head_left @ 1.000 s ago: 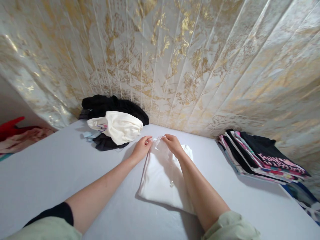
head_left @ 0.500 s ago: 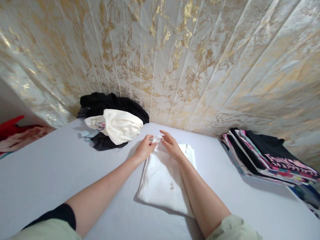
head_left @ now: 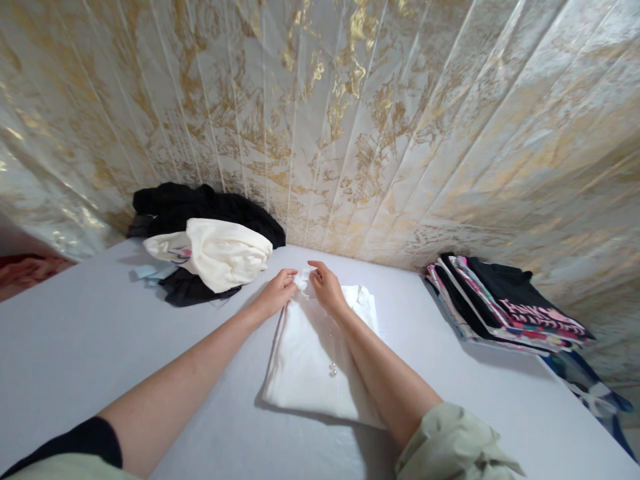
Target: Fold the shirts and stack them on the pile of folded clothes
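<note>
A folded white shirt lies flat in front of me, with pearl-like buttons on its front. At its far end, my left hand pinches the left side of the ruffled collar between thumb and fingers. My right hand is on the collar's other side, fingers curled against the fabric; its forearm crosses the shirt's right part. A strip of the white collar shows between the two hands. The right fingertips are partly hidden behind the hand.
Crumpled black clothing and a cream garment are heaped at the back left. A stack of folded clothes sits at the right, above a blue cloth at the white table's edge. A gold-patterned curtain hangs behind.
The view has shifted, so everything appears slightly further left. My left hand has moved slightly away from the right along the collar; both remain at the shirt's far end.
</note>
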